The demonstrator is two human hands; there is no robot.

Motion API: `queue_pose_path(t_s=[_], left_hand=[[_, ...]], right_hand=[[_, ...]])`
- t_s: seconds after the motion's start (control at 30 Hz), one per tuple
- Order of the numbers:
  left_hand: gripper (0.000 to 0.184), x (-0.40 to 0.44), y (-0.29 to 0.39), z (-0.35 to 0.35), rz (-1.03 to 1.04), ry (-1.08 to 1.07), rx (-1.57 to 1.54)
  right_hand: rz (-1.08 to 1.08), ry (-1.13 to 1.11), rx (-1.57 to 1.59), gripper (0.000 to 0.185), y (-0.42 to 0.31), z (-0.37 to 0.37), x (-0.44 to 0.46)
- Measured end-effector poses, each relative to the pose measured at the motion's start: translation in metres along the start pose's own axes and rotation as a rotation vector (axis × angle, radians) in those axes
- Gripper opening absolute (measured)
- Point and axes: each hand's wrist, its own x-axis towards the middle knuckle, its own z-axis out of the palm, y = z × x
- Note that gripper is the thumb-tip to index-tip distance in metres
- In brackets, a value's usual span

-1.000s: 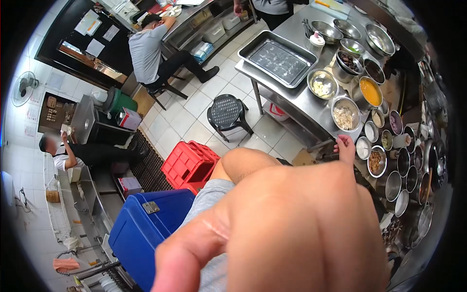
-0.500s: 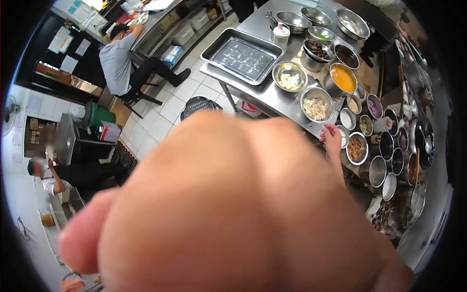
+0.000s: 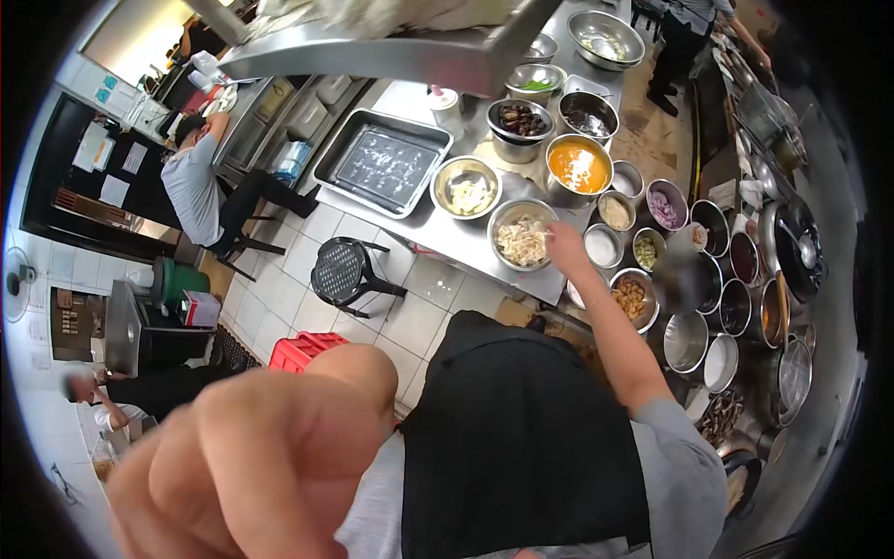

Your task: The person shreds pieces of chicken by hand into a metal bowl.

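My left hand (image 3: pixel 270 438) is very large and blurred at the lower left, close to the camera. It is bent, with the fingers pointing down, and I cannot make out whether it holds anything. My right hand (image 3: pixel 564 246) is at the right rim of a metal bowl (image 3: pixel 503 259) containing pale strips of food (image 3: pixel 521 244). Its fingers are bent together there; what lies between them is hidden. Beside that bowl stands another metal bowl (image 3: pixel 440 194) with pale yellow pieces. A pot of orange liquid (image 3: pixel 579 168) is just behind my right hand.
A metal tray (image 3: pixel 384 166) lies on the steel table. Several bowls and pots crowd the right side. A metal shelf (image 3: pixel 372 58) juts across the top. A black stool (image 3: pixel 346 272) and red crate (image 3: pixel 303 350) stand on the floor. Co-workers (image 3: pixel 200 177) are at the left and top right.
My left hand has moved down and left from the centre, uncovering the apron and floor. My right hand has shifted to the bowl of pale strips. The view has tilted.
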Motion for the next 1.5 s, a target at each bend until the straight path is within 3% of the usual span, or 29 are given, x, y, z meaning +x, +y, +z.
queue_pose_path(t_s=[0.07,0.1,0.13,0.2,0.23,0.27,0.4,0.43,0.47,0.5,0.53,0.57,0.6,0.67,0.73,0.77,0.83,0.93,1.0,1.07,1.13,1.27,1.33,1.4,1.43,1.47,1.5], left_hand=[[0.013,-0.006,0.016,-0.01,0.045,-0.082,0.101],[0.011,-0.007,0.018,-0.005,0.027,-0.142,0.224],[0.024,-0.009,0.018,-0.002,0.008,-0.203,0.346],[0.021,-0.011,0.01,0.0,0.107,-0.124,0.299],[0.009,-0.001,0.001,0.007,-0.001,-0.298,0.246],[0.026,0.005,-0.007,0.012,-0.109,-0.472,0.188],[0.025,-0.001,-0.021,0.011,-0.14,-0.351,0.117],[0.011,-0.015,-0.027,-0.003,-0.09,-0.272,0.113],[0.018,-0.027,-0.033,-0.017,-0.04,-0.193,0.104],[0.016,-0.023,-0.015,-0.047,-0.523,-0.504,0.242],[0.013,-0.036,-0.035,-0.072,-0.6,-0.683,0.045],[0.01,-0.047,-0.049,-0.069,-0.617,-0.9,0.577],[0.015,-0.078,-0.076,-0.09,-0.793,-0.781,0.457],[0.023,-0.147,-0.121,-0.126,-1.114,-0.727,0.598],[0.026,-0.224,-0.151,-0.19,-1.558,-0.757,0.669],[0.026,-0.255,-0.159,-0.214,-1.555,-0.764,0.651],[0.027,-0.298,-0.173,-0.248,-1.623,-0.806,0.725],[0.028,-0.317,-0.188,-0.244,-1.584,-0.824,0.678],[0.028,-0.325,-0.197,-0.24,-1.609,-0.869,0.636],[0.027,-0.335,-0.206,-0.237,-1.505,-0.963,0.625],[0.028,-0.335,-0.211,-0.234,-1.549,-1.012,0.634],[0.033,-0.342,-0.219,-0.242,-1.532,-1.048,0.632],[0.037,-0.351,-0.221,-0.251,-1.558,-0.931,0.682],[0.041,-0.358,-0.227,-0.259,-1.598,-0.953,0.668],[0.04,-0.358,-0.226,-0.259,-1.646,-0.861,0.601],[0.04,-0.358,-0.225,-0.259,-1.691,-0.767,0.533],[0.038,-0.363,-0.225,-0.262,-1.616,-0.82,0.48]], right_hand=[[-0.078,-0.26,-0.196,0.033,0.004,0.008,0.013],[-0.075,-0.268,-0.197,0.033,-0.001,0.011,0.013],[-0.075,-0.332,-0.255,0.032,-0.01,0.015,0.015],[-0.075,-0.395,-0.311,0.032,-0.026,0.017,0.016],[-0.065,-0.388,-0.357,0.032,-0.034,0.018,0.014],[-0.052,-0.379,-0.404,0.032,-0.038,0.018,0.014],[-0.023,-0.356,-0.332,0.033,-0.019,0.04,0.021],[-0.023,-0.329,-0.309,0.033,-0.017,0.038,0.022],[-0.011,-0.317,-0.301,0.033,-0.015,0.036,0.025],[0.001,-0.307,-0.188,0.032,-0.013,0.033,0.028],[0.011,-0.294,-0.075,0.03,-0.011,0.028,0.031],[0.026,-0.278,-0.071,0.03,-0.009,0.022,0.033],[-0.032,-0.307,-0.047,0.03,-0.007,0.015,0.033],[-0.069,-0.317,-0.024,0.03,-0.015,-0.001,0.035],[0.224,-0.387,0.13,0.032,-0.026,-0.016,0.034],[0.236,-0.377,0.122,0.032,-0.023,-0.016,0.032],[0.025,-0.246,0.017,0.035,-0.016,-0.012,0.028],[0.108,-0.08,-0.125,0.028,-0.019,-0.002,0.019],[0.103,-0.106,-0.241,0.023,-0.025,0.008,0.015],[0.095,-0.128,-0.354,0.018,-0.031,0.018,0.014],[0.096,-0.275,-0.485,0.018,-0.031,0.029,0.009],[0.089,-0.198,-0.387,0.017,-0.037,0.03,0.007],[0.071,-0.1,-0.384,0.018,-0.03,0.032,0.006],[0.141,-0.121,-0.152,0.026,-0.028,0.024,0.006],[0.143,-0.119,-0.155,0.026,-0.036,0.013,0.006],[0.22,-0.095,0.039,0.029,-0.046,0.002,0.003],[0.295,-0.07,0.233,0.033,-0.053,-0.005,0.0]])
